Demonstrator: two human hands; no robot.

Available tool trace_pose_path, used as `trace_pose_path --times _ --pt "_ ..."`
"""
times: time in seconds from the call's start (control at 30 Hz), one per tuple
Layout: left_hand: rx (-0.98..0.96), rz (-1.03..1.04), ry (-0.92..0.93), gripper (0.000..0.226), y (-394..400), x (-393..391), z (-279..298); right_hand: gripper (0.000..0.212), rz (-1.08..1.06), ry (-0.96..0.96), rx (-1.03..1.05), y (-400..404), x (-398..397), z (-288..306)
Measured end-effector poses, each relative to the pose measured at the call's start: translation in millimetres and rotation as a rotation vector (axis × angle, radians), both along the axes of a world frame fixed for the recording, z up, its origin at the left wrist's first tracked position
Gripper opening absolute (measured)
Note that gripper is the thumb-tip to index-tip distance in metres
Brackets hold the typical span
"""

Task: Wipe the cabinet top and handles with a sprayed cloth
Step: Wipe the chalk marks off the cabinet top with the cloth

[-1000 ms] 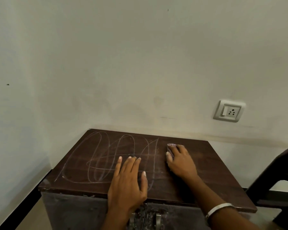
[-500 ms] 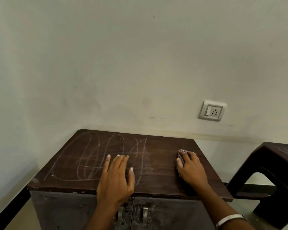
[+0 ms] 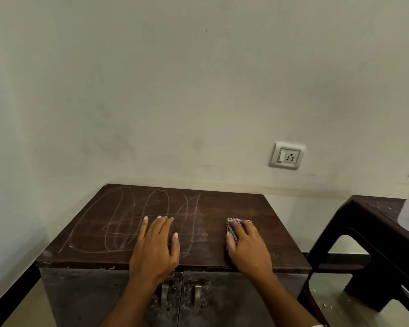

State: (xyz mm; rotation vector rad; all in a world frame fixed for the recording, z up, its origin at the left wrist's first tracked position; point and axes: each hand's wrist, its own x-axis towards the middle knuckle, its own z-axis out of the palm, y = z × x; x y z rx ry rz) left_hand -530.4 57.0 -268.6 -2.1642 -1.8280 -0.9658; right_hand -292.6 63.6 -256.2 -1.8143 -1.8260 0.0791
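Wiping under way on the dark brown wooden cabinet top [image 3: 234,208], right portion.

Right hand [image 3: 248,249] presses the small checked cloth [image 3: 232,226], fingers curled over it; left hand [image 3: 155,246] lies flat, fingers straight, bracing. Chalk-like scribbles [image 3: 128,220] remain left of the cloth: advise overlapping strokes leftward. The top's long axis runs left-right along the wall.

A checked cloth [image 3: 233,228] lay bunched on the right half of the dark brown cabinet top [image 3: 222,208], whose left half bore pale scribbles, above two metal handles [image 3: 164,294].
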Motion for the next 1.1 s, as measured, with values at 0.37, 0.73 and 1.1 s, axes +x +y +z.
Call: trace_pose_path --times 0.37,0.73,1.1 --pt "-0.008 0.051 0.015 0.060 0.2 -16.0 -1.5 0.051 -0.183 -0.023 -0.037 -24.0 22.8 3.0" --pt "-0.011 0.049 -0.005 0.061 0.2 -19.6 -1.4 0.052 0.136 0.019 -0.046 -25.2 -91.7 3.7" --pt "0.025 0.051 -0.005 0.056 1.3 -47.6 -0.6 0.054 0.013 0.002 -0.089 -17.9 -76.1 3.8"
